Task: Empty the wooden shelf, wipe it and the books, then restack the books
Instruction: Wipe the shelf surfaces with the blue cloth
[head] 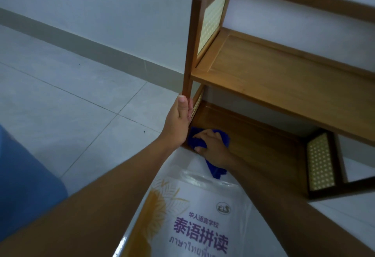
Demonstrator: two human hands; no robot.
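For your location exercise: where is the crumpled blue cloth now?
Head view: the crumpled blue cloth sits at the left end of the bottom board of the brown wooden shelf, under the right hand, beside the left hand.

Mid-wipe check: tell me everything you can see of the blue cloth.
The blue cloth is deep blue, soft-looking fabric, bunched rather than spread flat. It lies on the bottom board of the wooden shelf, near its left front corner, with one end trailing past the front edge. The right hand covers its middle, fingers curled on it, pressing it to the board.
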